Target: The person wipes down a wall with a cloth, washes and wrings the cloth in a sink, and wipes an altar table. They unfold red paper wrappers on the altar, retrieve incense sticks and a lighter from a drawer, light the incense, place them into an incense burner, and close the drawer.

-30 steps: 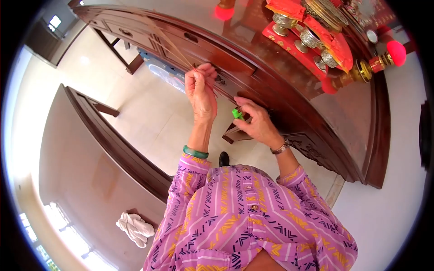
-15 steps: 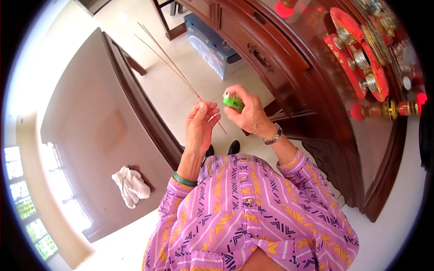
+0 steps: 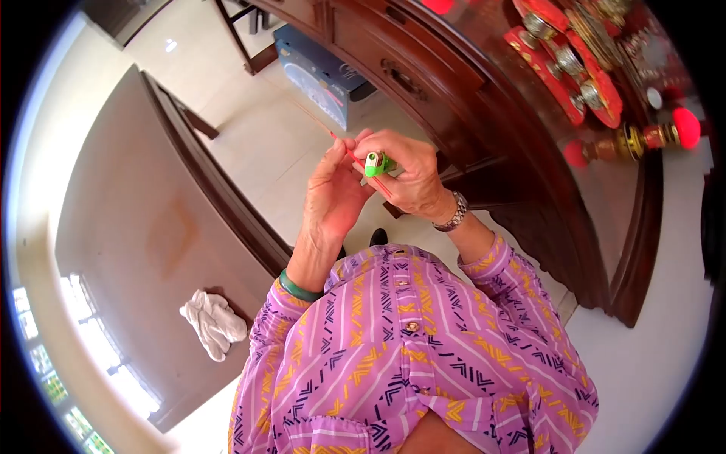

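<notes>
My left hand (image 3: 330, 198) pinches thin incense sticks (image 3: 318, 121) between thumb and fingertips, in front of my body. Their tan upper lengths point away to the upper left, looking faint against the floor, while the red lower ends slant down toward my right hand (image 3: 414, 175). Curled in that right hand is a green lighter (image 3: 375, 164), its metal top turned toward me. The fingertips of both hands meet at the sticks, or nearly so; I cannot tell whether the right fingers also grip them.
On the left stands a brown table (image 3: 128, 227) with a crumpled white cloth (image 3: 215, 324) on it. To the right, a dark wooden cabinet (image 3: 446, 91) carries red trays with metal cups (image 3: 567, 62) and a red-tipped candlestick (image 3: 634, 142). A blue box (image 3: 314, 76) sits on the floor beyond.
My right hand has moved left and up against my left hand, bringing the lighter beside the sticks' red ends. The view has shifted slightly, and the sticks lean farther away.
</notes>
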Demonstrator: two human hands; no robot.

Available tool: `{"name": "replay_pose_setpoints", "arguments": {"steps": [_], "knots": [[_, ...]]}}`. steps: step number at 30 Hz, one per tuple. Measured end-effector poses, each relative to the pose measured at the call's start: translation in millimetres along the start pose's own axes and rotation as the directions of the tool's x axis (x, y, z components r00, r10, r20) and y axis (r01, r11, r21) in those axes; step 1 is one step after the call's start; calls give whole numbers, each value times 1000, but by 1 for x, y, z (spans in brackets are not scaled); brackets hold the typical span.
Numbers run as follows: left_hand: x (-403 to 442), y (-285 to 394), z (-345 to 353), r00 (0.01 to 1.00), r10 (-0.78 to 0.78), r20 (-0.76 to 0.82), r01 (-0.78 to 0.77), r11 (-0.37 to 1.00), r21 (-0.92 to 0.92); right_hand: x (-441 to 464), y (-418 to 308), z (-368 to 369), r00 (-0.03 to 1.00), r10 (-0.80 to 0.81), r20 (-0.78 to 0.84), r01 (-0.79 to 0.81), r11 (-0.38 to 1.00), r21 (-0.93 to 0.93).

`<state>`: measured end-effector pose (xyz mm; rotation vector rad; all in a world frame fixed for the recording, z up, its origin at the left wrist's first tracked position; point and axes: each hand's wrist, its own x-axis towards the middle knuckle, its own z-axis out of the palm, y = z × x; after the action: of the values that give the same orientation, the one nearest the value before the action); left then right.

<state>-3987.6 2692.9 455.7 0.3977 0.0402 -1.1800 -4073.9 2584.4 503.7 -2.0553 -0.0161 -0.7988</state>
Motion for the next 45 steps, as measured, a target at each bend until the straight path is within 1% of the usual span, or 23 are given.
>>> {"name": "replay_pose_setpoints", "arguments": {"steps": [3,5,9,12,13,14,15,16,17,18,19,21,22,24,25,27,30,32,34,38,42,44,45], "knots": [[9,-9,11,998,-39,40,41,999,-34,0,-3,-10,999,-15,-49,12,997,-71],[11,-12,21,997,-74,23,77,987,-139,0,-3,-15,997,-41,-65,34,994,-103],[19,-18,38,990,-133,48,137,983,-118,7,-11,-24,993,-76,-96,58,982,-177],[6,-19,60,981,-182,64,183,983,-4,18,-27,-40,984,-62,-169,26,978,-205],[2,-18,60,987,-153,56,144,978,148,23,-33,-45,977,-35,-208,-5,982,-191],[-3,-17,59,992,-119,52,98,950,297,28,-37,-51,968,-44,-249,-21,967,-253],[-10,-15,55,989,33,143,-97,880,464,35,-45,-58,957,-4,-291,-59,977,-206],[-10,-8,58,948,227,221,-313,781,540,43,-55,-65,942,42,-332,-98,983,-155],[-12,3,64,863,399,311,-504,632,589,52,-69,-75,943,117,-312,-139,989,-50],[-6,19,71,770,526,361,-616,465,636,60,-82,-86,939,194,-284,-185,981,58],[0,40,78,674,571,468,-642,139,754,67,-91,-94,935,209,-287,-189,977,96],[15,74,92,638,512,576,-592,-153,791,81,-100,-108,937,210,-280,-175,974,146],[22,84,97,667,442,601,-587,-185,788,85,-97,-117,960,139,-243,-118,988,99],[35,92,99,782,241,575,-582,-52,812,98,-115,-122,955,217,-203,-170,959,225],[40,92,101,782,239,576,-582,-52,812,103,-120,-126,952,241,-189,-187,946,266],[45,90,104,822,52,567,-546,-208,812,113,-116,-136,971,187,-150,-132,939,317],[57,84,97,817,5,576,-551,-289,783,113,-130,-142,976,196,-92,-142,899,414],[58,83,99,825,-32,564,-547,-294,783,117,-128,-148,967,195,-166,-131,933,336],[55,79,102,867,-72,492,-498,-146,855,119,-127,-156,970,226,-88,-169,890,423],[57,65,102,846,-119,519,-532,-147,834,118,-126,-162,969,212,-129,-155,922,355],[65,55,108,820,-105,563,-573,-139,808,118,-121,-176,977,152,-149,-88,925,369],[72,59,113,815,-94,572,-576,-28,817,116,-131,-178,956,239,-171,-141,884,447],[75,66,118,806,-93,584,-585,17,811,115,-130,-188,955,248,-165,-157,890,428]]}}
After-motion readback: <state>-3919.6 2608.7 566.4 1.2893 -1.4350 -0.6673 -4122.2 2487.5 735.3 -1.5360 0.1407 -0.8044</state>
